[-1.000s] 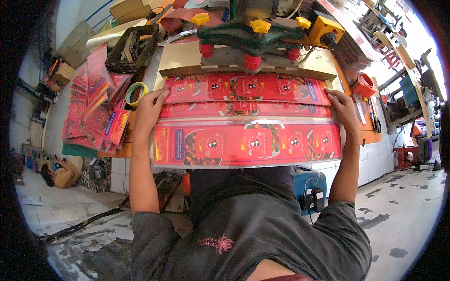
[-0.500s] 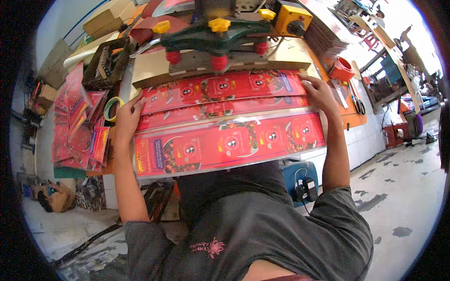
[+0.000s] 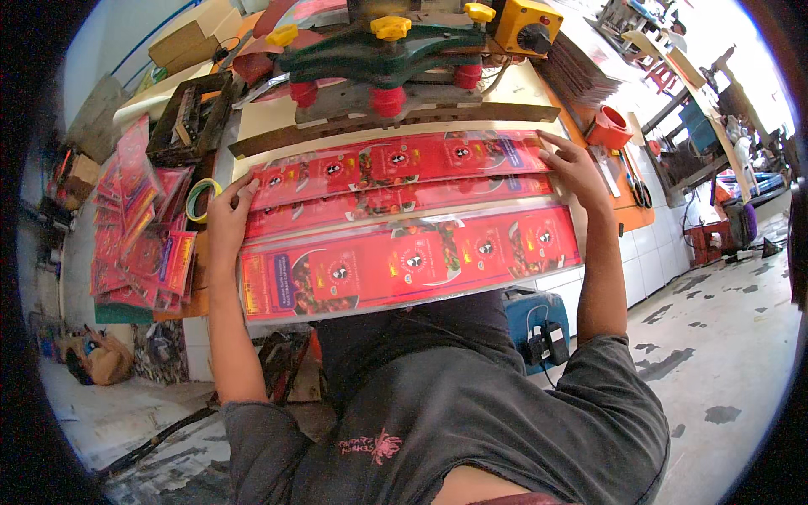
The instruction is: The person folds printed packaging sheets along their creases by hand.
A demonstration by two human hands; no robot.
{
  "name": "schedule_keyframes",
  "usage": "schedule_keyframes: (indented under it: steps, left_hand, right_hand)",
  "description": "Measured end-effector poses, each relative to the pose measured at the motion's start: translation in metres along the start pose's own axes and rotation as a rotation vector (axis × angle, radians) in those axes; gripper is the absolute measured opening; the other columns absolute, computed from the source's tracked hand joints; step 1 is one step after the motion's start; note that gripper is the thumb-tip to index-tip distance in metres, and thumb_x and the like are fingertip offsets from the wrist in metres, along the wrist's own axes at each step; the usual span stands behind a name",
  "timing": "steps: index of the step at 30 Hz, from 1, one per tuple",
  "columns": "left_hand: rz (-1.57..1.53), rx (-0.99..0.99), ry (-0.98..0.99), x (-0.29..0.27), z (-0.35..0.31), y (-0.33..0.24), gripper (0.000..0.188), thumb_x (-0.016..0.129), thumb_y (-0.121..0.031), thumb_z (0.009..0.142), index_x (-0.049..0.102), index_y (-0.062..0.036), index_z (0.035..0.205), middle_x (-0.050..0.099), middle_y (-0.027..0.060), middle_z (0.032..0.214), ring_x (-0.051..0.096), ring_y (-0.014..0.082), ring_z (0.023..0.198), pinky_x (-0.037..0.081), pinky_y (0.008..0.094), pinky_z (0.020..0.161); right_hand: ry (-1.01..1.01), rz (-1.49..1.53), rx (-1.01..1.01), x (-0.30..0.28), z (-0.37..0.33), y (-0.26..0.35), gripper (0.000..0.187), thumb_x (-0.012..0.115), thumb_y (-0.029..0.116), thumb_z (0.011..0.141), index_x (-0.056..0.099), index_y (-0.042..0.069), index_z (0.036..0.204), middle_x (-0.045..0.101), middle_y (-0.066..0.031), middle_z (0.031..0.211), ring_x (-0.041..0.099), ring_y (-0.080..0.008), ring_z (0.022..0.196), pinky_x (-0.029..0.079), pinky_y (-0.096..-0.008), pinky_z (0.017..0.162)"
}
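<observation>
Head view. My left hand (image 3: pixel 225 210) lies flat, fingers spread, pressing the left end of the red printed sheets (image 3: pixel 404 215); my right hand (image 3: pixel 574 168) lies open on their right end. Neither grips anything. The sheets lie in overlapping strips across the desk (image 3: pixel 252 118), nearest strip overhanging its front edge toward my body.

Containers: an orange cup (image 3: pixel 608 128) sits right of the sheets, contents not visible. A dark open tray (image 3: pixel 189 118) stands upper left; what it holds I cannot make out.

A tape roll (image 3: pixel 200 199) lies just beside my left hand. More red packets (image 3: pixel 139 227) are piled left, partly overlapping.

The green press (image 3: pixel 379 50) with yellow knobs is cut off at top.
</observation>
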State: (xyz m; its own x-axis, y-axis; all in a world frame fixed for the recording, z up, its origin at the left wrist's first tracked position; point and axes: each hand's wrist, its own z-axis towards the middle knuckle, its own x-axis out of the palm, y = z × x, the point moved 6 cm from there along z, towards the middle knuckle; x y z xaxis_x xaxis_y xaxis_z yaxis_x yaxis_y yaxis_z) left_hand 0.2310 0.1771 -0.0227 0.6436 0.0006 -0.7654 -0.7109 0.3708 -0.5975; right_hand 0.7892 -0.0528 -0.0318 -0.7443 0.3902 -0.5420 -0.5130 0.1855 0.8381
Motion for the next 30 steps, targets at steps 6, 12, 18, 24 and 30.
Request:
schedule_keyframes:
  steps: [6,12,18,24,30]
  left_hand:
    - [-0.121,0.001,-0.129,-0.003,0.003,0.007,0.041,0.072,-0.032,0.092,0.07,-0.0023,0.121,0.049,-0.0019,0.064,0.04,0.0083,0.06,0.036,0.0278,0.056]
    - [-0.232,0.038,-0.215,-0.006,0.004,0.009,0.036,0.076,-0.025,0.089,0.072,-0.0032,0.117,0.041,-0.007,0.065,0.035,0.0049,0.058,0.027,0.0258,0.052]
    - [-0.409,-0.057,-0.197,-0.021,-0.012,-0.008,0.035,0.075,-0.019,0.09,0.069,-0.0029,0.121,0.039,-0.0089,0.067,0.034,0.0029,0.061,0.026,0.0227,0.054]
    - [-0.487,0.05,-0.293,-0.051,-0.059,-0.04,0.039,0.071,-0.009,0.091,0.063,-0.0019,0.129,0.041,-0.0103,0.073,0.035,0.0018,0.066,0.03,0.0187,0.061]
    - [-0.328,0.043,-0.403,-0.102,-0.152,-0.016,0.049,0.067,-0.005,0.093,0.054,-0.0024,0.14,0.042,-0.0079,0.077,0.035,0.0038,0.069,0.035,0.0189,0.069]
  right_hand:
    - [-0.003,0.423,0.087,-0.002,-0.016,0.018,0.059,0.069,0.014,0.092,0.049,0.012,0.147,0.062,-0.0015,0.084,0.055,-0.008,0.08,0.044,-0.0229,0.07]
    - [-0.011,0.537,0.054,-0.005,-0.015,0.007,0.063,0.068,0.009,0.091,0.044,0.01,0.15,0.049,0.0054,0.078,0.048,-0.0046,0.077,0.037,-0.018,0.069]
    - [-0.03,0.671,-0.006,-0.01,-0.025,0.016,0.066,0.064,0.006,0.09,0.039,0.002,0.15,0.062,-0.0039,0.093,0.057,-0.0096,0.085,0.046,-0.0225,0.073]
    - [0.065,0.928,0.041,-0.025,-0.054,0.019,0.054,0.065,0.014,0.092,0.047,-0.004,0.139,0.067,-0.0085,0.106,0.064,-0.0125,0.092,0.052,-0.0254,0.08]
    - [0.084,0.709,0.084,-0.019,-0.101,0.053,0.027,0.057,0.024,0.1,0.058,-0.001,0.11,0.06,0.0007,0.078,0.044,-0.0008,0.049,0.033,-0.0159,0.042]
